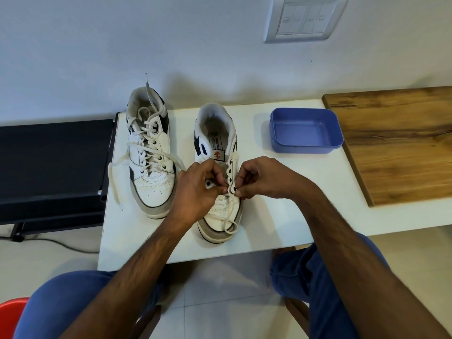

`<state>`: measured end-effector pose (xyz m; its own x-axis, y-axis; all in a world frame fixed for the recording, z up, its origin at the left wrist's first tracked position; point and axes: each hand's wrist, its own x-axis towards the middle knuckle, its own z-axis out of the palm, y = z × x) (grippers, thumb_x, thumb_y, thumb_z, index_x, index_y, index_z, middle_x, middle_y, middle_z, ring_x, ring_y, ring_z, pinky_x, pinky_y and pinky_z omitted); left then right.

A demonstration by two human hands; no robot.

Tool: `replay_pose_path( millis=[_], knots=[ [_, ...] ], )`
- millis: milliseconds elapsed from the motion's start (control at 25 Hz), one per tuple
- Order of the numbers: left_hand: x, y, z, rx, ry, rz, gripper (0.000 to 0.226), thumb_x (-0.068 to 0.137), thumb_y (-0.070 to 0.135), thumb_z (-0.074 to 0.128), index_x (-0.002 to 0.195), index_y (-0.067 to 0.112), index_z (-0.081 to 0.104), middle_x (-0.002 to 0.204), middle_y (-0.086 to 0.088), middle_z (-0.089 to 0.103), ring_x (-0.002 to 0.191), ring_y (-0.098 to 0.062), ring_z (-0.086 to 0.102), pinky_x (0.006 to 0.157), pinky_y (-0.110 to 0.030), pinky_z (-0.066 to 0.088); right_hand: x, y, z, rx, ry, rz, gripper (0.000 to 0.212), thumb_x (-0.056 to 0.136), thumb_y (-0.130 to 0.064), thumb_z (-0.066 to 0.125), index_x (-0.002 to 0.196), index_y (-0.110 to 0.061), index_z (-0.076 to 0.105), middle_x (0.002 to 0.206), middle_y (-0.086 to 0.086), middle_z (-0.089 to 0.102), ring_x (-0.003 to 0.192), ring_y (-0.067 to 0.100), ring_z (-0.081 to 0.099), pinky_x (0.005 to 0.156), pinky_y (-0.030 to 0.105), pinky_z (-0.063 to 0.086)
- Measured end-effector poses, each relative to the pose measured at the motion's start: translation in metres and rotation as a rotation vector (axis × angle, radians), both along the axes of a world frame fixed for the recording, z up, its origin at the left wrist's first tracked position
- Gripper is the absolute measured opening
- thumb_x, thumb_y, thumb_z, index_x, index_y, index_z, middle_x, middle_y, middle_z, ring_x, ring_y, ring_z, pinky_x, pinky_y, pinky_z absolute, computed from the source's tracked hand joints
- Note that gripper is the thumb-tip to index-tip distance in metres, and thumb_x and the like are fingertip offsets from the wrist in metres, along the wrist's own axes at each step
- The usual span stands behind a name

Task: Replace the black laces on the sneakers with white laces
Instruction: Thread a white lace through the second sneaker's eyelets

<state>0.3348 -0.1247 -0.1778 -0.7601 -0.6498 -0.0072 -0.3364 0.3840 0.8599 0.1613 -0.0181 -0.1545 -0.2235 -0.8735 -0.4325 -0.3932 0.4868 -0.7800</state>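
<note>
Fingers of both hands pinch the white lace at the unlaced sneaker's lowest eyelets: left hand and right hand flank the tongue, empty eyelets running away toward the worktop's far edge.

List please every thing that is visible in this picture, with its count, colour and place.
laced sneaker: 1, white with dark panels, table left
unlaced sneaker: 1, white, table centre
white lace: 1, at its lowest eyelets, looped over the toe
tray: 1, blue, table right
table: 1, white
wooden board: 1, brown, far right
switch panel: 1, white, wall
black stand: 1, left
left hand: pinches the lace
right hand: pinches the lace
</note>
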Motion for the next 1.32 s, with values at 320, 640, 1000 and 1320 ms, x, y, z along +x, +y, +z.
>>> replay_pose_path(
  millis=[320,640,1000,1320],
  knots=[
    [0.003,-0.011,0.001,-0.051,-0.025,-0.139,0.027,0.073,0.004,0.087,0.081,0.017,0.065,0.078,0.01,0.072,0.078,-0.004,0.072,0.079,-0.018,0.047,0.006,-0.002,0.004,0.012,-0.017,-0.085,0.008,0.089,-0.005,0.072,0.091,0.002,0.074,0.082,0.015,0.077,0.073,0.021,0.077,0.079,0.038,0.064],
    [0.004,-0.012,0.003,-0.026,-0.073,-0.154,0.041,0.075,0.007,0.085,0.088,0.029,0.054,0.083,0.018,0.074,0.084,0.0,0.072,0.099,-0.054,0.046,-0.003,0.006,0.011,0.028,-0.222,-0.065,0.016,0.09,-0.001,0.072,0.103,0.008,0.073,0.095,0.018,0.077,0.083,0.024,0.077,0.075,0.026,0.062],
    [0.002,-0.014,0.006,0.069,-0.104,-0.158,0.04,0.076,0.0,0.084,0.092,0.015,0.049,0.078,0.008,0.076,0.084,0.001,0.073,0.086,-0.018,0.05,0.004,0.002,0.012,0.032,-0.061,-0.05,0.005,0.087,0.0,0.075,0.089,0.003,0.072,0.082,0.013,0.077,0.077,0.023,0.077,0.081,0.037,0.063],
    [-0.001,-0.012,0.001,0.078,-0.13,-0.109,0.045,0.078,0.004,0.083,0.09,0.023,0.044,0.079,0.013,0.076,0.088,0.004,0.07,0.095,-0.035,0.048,0.006,0.0,0.016,0.063,0.051,-0.038,0.003,0.087,-0.002,0.075,0.086,-0.001,0.072,0.079,0.008,0.078,0.073,0.017,0.077,0.082,0.046,0.063]
  ],
)
